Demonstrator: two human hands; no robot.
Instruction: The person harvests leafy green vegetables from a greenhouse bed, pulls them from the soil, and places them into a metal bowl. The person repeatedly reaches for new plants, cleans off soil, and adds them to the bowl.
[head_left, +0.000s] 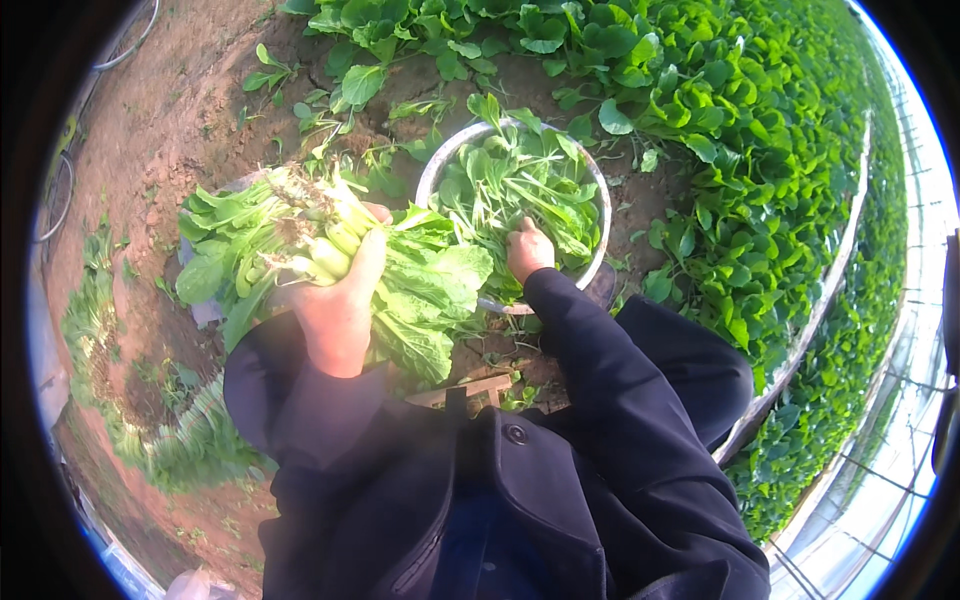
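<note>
My left hand (346, 296) grips a bunch of leafy greens (427, 281), its pale stems and soil-covered roots pointing left. More greens (232, 240) lie just beyond that hand, their roots against the bunch. Inside a round tub with a pale rim (602, 202), cut or pulled green leaves (517, 172) are heaped. My right hand (529, 251) reaches over the near rim and rests among these leaves with its fingers curled. Leaves and the back of the hand hide the fingertips, so whether they pinch anything is unclear.
Dense leafy plants (720, 120) grow ahead and to the right. Bundled greens (180, 442) lie in a curve on bare soil (150, 172) at the left. A wooden frame (469, 390) shows between my knees. A pale strip (832, 292) crosses the planted bed near the greenhouse wall (892, 420).
</note>
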